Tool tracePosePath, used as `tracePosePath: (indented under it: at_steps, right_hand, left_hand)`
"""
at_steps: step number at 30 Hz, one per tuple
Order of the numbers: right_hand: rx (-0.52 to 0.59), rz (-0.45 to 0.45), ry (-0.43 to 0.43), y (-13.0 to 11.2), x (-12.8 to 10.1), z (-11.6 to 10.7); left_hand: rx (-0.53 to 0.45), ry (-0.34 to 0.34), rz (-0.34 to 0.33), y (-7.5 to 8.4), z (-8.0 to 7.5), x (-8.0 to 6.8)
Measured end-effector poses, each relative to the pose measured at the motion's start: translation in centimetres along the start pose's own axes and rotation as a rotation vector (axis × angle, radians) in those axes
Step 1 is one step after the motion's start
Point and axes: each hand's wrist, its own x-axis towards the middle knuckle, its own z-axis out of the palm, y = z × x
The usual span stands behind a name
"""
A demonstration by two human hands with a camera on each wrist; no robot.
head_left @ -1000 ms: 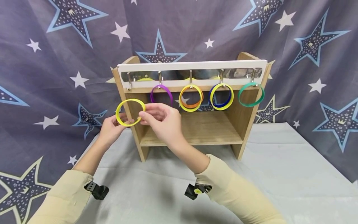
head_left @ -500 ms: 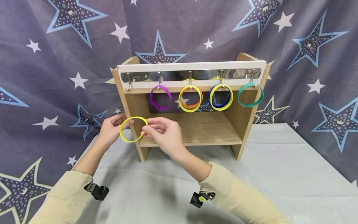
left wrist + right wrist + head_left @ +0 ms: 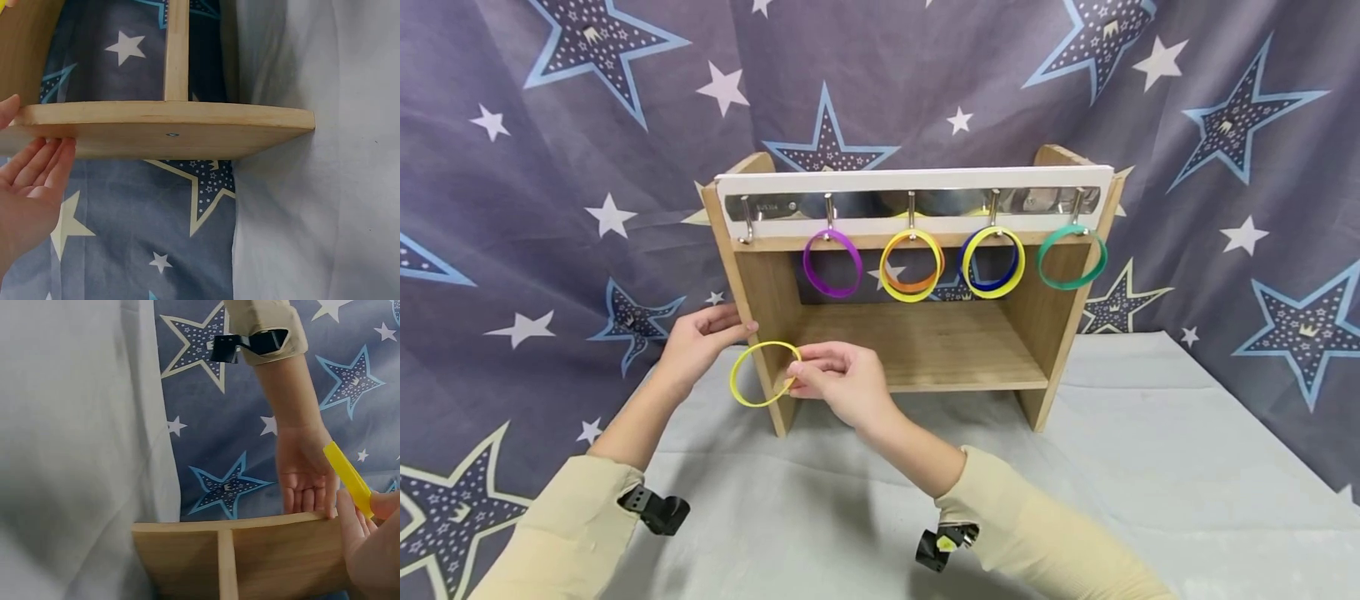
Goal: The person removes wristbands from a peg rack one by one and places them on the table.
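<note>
My right hand (image 3: 846, 379) pinches a thin yellow ring (image 3: 734, 388) between thumb and fingers, in front of the lower left of a wooden shelf (image 3: 917, 342). Seen edge-on, the yellow ring (image 3: 349, 478) appears as a band in the right wrist view. My left hand (image 3: 694, 346) grips the shelf's left side panel (image 3: 169, 114), thumb at its front edge and fingers on the outer face. A metal hook rail (image 3: 865, 202) runs along the shelf's top. From its hooks hang a purple ring (image 3: 807, 265), yellow and orange rings together, yellow and blue rings together, and a green ring (image 3: 1102, 262).
The leftmost hook (image 3: 747, 221) bears no ring. The shelf stands on a grey cloth-covered table (image 3: 1150, 467), with a star-patterned curtain (image 3: 647, 183) behind and at the sides. Black cameras are strapped at both sleeve cuffs.
My right hand has lowered the yellow ring from below the leftmost hook, a little rightward, toward the shelf's lower left. The left hand stays at the side panel; the hung rings remain in place.
</note>
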Motion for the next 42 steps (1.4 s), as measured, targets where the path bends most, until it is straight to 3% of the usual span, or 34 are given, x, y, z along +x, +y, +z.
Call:
tracePosePath:
  at_steps: [17, 23, 31, 42]
  right_hand:
    - [0.012, 0.155, 0.025, 2.4, 0.5, -0.3]
    - [0.012, 0.166, 0.024, 3.2, 0.5, -0.1]
    - [0.016, 0.184, 0.012, 4.5, 0.7, 0.0]
    - [0.030, 0.228, -0.002, 6.7, 0.4, 0.4]
  left_hand:
    - [-0.065, -0.076, -0.049, 0.1, -0.4, 0.2]
    - [-0.131, -0.116, -0.079, 0.2, -0.4, 0.1]
    - [-0.145, -0.161, -0.091, -0.1, -0.4, -0.1]
    - [-0.152, -0.161, -0.085, 0.1, -0.4, -0.2]
